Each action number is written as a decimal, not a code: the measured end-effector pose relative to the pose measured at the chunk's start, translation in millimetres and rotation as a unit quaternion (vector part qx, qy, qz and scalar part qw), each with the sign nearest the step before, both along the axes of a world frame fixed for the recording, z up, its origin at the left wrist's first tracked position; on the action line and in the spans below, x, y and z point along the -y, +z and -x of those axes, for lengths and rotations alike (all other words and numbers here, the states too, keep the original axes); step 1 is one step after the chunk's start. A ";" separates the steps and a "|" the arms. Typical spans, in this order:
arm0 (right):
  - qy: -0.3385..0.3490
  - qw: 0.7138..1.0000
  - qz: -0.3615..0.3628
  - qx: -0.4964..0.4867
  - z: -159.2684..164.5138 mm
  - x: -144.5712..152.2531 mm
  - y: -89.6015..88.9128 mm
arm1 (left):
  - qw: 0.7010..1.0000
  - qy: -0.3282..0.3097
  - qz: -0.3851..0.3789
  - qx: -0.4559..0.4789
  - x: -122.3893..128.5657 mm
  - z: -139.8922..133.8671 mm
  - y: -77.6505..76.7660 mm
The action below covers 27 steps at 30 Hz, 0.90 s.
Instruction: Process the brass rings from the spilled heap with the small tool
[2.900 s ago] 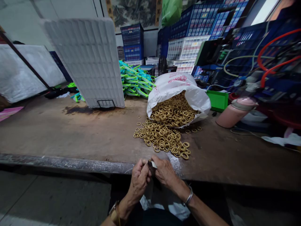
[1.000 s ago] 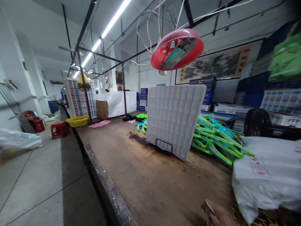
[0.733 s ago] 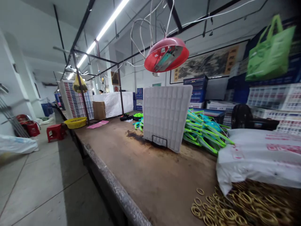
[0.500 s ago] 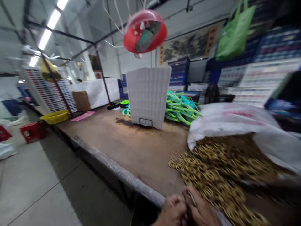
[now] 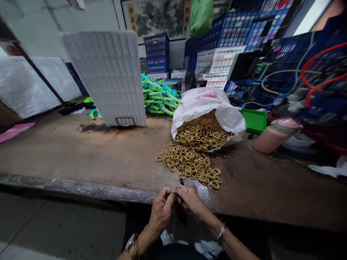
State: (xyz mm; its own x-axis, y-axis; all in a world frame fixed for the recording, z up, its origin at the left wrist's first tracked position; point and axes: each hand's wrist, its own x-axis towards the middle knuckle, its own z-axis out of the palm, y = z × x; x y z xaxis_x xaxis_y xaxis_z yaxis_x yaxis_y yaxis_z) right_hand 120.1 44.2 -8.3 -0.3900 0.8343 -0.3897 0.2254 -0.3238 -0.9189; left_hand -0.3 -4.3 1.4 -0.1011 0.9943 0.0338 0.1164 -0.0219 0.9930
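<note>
Just over the table's front edge, my left hand (image 5: 162, 209) is closed with the fingertips pinched. A bit of gold colour shows between them, like one of the gold rings, though mostly hidden. My right hand (image 5: 192, 202) meets it at the fingertips and is closed round a small slim tool (image 5: 183, 185) with a pale body and a dark end pointing up and away; its kind is not clear. Just beyond the hands lies a loose heap of gold rings (image 5: 187, 160). It spills from the mouth of a white woven sack (image 5: 206, 96) lying on its side, full of the same rings.
A tall whitish ribbed panel (image 5: 108, 79) stands on the brown table (image 5: 130, 155), with a pile of green and turquoise items (image 5: 159, 94) behind it. To the right are a green tray (image 5: 254, 121), a pink cylinder (image 5: 276, 135) and red hoses (image 5: 311, 77). Stacked crates (image 5: 214, 59) line the back.
My view has swung right and down, bringing the sack, heap and both forearms fully into sight. The hands stay together, and the slim tool shows more clearly in the right one.
</note>
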 end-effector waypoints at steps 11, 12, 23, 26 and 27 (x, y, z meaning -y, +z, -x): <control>-0.027 0.997 -0.053 -0.042 -1.7 -3.4 1.9 | 0.985 -0.003 0.131 0.116 -5.3 -3.8 -1.1; -0.024 0.997 -0.071 -0.033 -2.4 -4.2 2.2 | 0.981 -0.008 0.148 0.122 -4.9 -3.1 -2.1; 0.008 0.991 -0.123 -0.056 -8.1 4.3 16.9 | 0.957 -0.032 0.201 0.208 4.5 -4.3 4.4; 0.006 0.990 -0.126 -0.063 -8.1 6.9 20.0 | 0.952 -0.036 0.198 0.231 7.7 -4.7 6.5; 0.007 0.990 -0.128 -0.064 -8.3 7.1 20.7 | 0.951 -0.039 0.195 0.238 8.5 -4.9 7.5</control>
State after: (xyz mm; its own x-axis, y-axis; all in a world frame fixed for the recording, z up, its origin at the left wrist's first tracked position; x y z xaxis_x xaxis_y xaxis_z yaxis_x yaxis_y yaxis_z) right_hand 128.3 37.1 12.3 -0.4353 0.8932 -0.1128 0.1038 -0.0747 -0.9918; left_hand 4.6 -12.8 8.9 0.0615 0.9270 -0.3701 -0.3342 0.3685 0.8675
